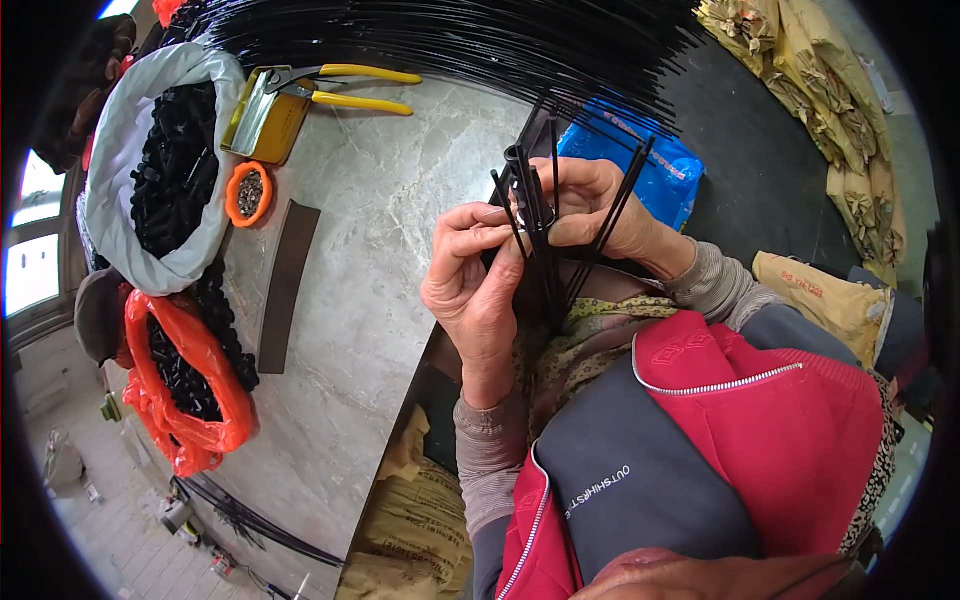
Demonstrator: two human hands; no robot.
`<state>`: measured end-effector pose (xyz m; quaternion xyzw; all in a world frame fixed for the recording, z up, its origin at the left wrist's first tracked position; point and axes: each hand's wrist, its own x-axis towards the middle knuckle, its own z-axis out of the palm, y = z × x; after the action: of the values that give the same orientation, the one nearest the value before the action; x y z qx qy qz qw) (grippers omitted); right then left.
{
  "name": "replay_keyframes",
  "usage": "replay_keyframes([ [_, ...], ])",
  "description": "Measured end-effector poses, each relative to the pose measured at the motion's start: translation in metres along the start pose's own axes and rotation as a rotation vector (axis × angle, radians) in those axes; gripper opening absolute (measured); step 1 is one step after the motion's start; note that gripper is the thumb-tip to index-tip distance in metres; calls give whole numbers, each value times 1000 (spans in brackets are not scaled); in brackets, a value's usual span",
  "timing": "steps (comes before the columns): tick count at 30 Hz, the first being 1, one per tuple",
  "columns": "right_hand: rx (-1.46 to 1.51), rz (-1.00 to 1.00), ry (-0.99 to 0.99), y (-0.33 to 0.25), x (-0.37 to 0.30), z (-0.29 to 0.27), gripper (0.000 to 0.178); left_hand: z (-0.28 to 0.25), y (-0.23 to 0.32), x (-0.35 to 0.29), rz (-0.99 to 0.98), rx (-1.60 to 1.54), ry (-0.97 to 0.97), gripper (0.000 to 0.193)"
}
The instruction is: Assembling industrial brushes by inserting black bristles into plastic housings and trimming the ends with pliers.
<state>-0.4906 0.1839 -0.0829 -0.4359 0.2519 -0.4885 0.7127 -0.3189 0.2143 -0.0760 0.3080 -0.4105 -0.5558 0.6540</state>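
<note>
Close in front of my body, a cluster of thin black rods [553, 270] fans out around a dark upright piece in the middle. My right hand [615, 208] is closed on the far right side of this cluster, thumb and fingers bent around its middle. From the near left, my left hand [472, 275] pinches at the same spot, thumb against fingers. A small pale, shiny bit shows between the two hands, too small to name. The fingertips cover much of the join, so what the left pinch holds is hidden.
Long black rods [450, 45] cover the table's far side. Pliers [365, 72] rest on a yellow tray [285, 130] beside an orange dish [232, 200]. A white bag [105, 205] and a red bag [205, 435] hold black parts. A dark strip [288, 290] and blue bag [672, 165] lie nearby.
</note>
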Motion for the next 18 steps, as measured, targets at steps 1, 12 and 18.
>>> replay_keyframes([
  [1,-21,22,-25,0,0,-2,46,-1,2,0,5,54,-4,19],
  [12,64,97,-54,7,3,2,53,-9,8,0,11,103,5,19],
  [18,50,93,-77,9,10,6,49,-13,25,7,-34,230,-7,18],
])
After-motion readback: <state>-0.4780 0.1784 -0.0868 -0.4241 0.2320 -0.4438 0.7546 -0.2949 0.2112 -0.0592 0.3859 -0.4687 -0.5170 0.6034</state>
